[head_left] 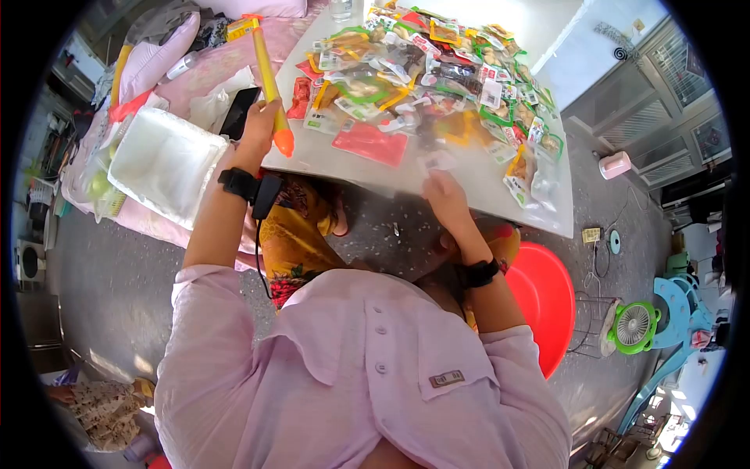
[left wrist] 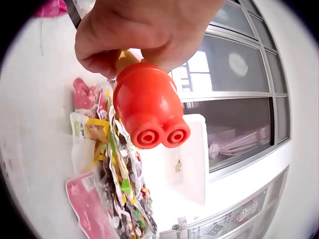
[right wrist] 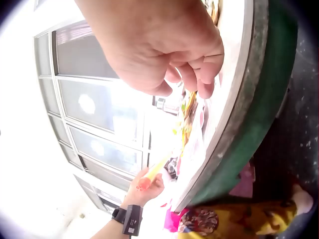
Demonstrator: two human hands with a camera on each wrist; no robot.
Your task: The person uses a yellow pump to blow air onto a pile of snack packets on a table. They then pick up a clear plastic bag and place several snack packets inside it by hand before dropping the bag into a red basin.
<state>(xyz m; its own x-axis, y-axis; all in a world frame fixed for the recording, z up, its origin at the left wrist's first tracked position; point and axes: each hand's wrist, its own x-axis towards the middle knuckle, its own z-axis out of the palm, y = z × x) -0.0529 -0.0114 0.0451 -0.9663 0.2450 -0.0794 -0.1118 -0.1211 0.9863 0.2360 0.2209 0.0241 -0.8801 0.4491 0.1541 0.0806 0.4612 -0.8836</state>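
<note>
Partly behind left hand (head_left: 260, 129), yellow stick (head_left: 264, 62)

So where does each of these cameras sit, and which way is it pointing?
Head: on the head, facing forward and down at the table of packets; both arms, both hands and the shirt show.
Left wrist: looks past the left hand at the end of its yellow tube, glass panes beyond; that hand shows.
Right wrist: looks past the right hand along the table edge; both hands and patterned trousers show.
Shared: head and right wrist both show both hands and the tube.
</note>
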